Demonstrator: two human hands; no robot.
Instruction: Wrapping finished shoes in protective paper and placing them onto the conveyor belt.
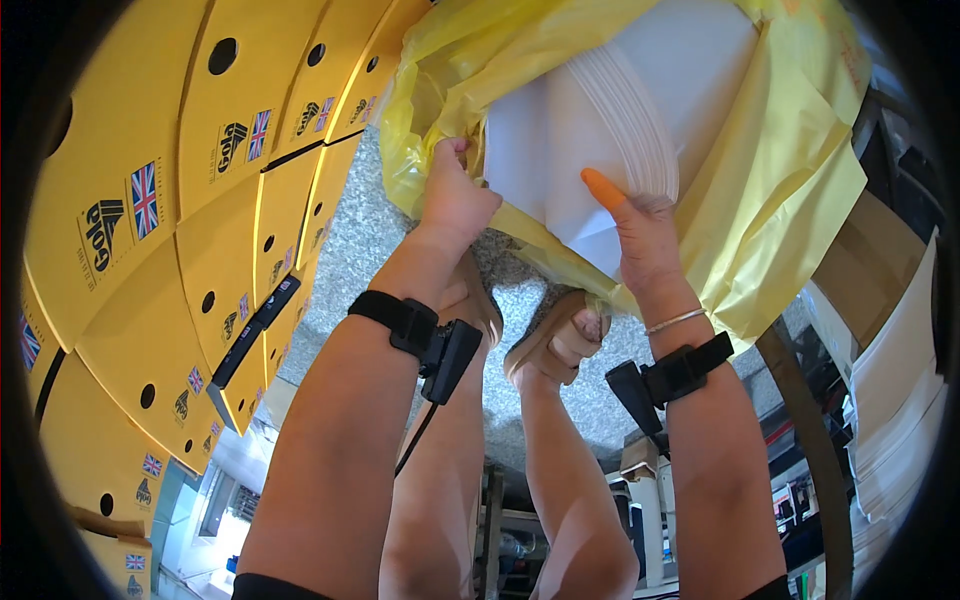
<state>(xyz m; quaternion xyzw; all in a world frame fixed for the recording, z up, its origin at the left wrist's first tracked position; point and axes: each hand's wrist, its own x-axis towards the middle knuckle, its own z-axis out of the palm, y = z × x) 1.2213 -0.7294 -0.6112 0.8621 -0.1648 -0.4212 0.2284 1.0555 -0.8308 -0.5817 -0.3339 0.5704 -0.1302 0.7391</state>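
A large yellow plastic bag [790,190] lies open before me, a thick stack of white sheets [620,110] inside it. The sheets look like paper or thin board, fanned along one edge. My left hand [458,200] is closed at the near left of the stack, its fingers curled on the yellow plastic; the fingertips are partly hidden. At the stack's near right corner, my right hand [645,235] grips the sheets, its thumb on top in an orange finger cover [604,190]. The right hand's other fingers are hidden beneath.
Stacked yellow boxes [110,250] with round dark holes form a wall on my left. Speckled grey floor [355,210] shows beneath, where my sandalled feet [562,340] stand close to the bag. On the right are brown cardboard [870,245] and pale sheets [895,420].
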